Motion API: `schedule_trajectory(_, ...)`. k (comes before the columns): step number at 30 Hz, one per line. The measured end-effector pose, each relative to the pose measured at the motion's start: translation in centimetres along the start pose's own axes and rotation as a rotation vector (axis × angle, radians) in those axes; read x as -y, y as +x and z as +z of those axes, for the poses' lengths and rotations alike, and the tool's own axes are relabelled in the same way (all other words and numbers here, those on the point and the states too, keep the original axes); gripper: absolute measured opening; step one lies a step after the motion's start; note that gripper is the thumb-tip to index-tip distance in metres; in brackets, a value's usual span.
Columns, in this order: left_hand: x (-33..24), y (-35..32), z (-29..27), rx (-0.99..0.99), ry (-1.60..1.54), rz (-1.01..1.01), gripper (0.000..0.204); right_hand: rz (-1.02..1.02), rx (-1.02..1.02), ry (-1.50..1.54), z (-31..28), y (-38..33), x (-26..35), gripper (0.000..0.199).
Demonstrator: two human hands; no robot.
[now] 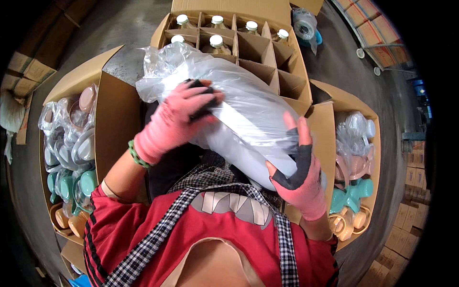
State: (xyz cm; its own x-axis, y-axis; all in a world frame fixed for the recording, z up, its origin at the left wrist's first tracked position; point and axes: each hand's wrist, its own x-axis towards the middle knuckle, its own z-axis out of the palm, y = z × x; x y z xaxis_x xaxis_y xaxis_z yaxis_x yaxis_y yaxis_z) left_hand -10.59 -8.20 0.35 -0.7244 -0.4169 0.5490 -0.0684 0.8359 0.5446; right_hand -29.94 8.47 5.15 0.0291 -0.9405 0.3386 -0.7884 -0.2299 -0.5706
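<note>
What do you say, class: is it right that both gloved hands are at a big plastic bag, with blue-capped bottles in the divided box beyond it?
The blue is wrong: the head view shows white caps on the bottles in the divided box. The gloved left hand and right hand are indeed at the plastic bag.

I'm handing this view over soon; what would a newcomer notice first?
Probably the shiny plastic-wrapped bundle across the middle, with the left hand and right hand at it, in pink gloves. Beyond it, a divided box holds white-capped bottles. A left-side box and right-side box hold colourful pieces.
</note>
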Motion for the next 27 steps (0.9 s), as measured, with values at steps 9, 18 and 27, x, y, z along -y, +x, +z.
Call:
schedule_trajectory(9,2.6,-0.1,-4.0,0.03,-0.534,-0.391,0.039,-0.212,0.305,-0.183,1.3,-0.9,0.7,0.03)
schedule_trajectory(18,-5.2,5.9,6.3,0.597,0.027,0.024,0.057,-0.434,0.388,-0.242,4.7,-1.4,2.0,0.034)
schedule_trajectory(27,-3.5,10.0,8.7,0.416,-0.096,0.133,0.019,-0.345,0.396,-0.248,4.4,-2.0,1.8,0.033)
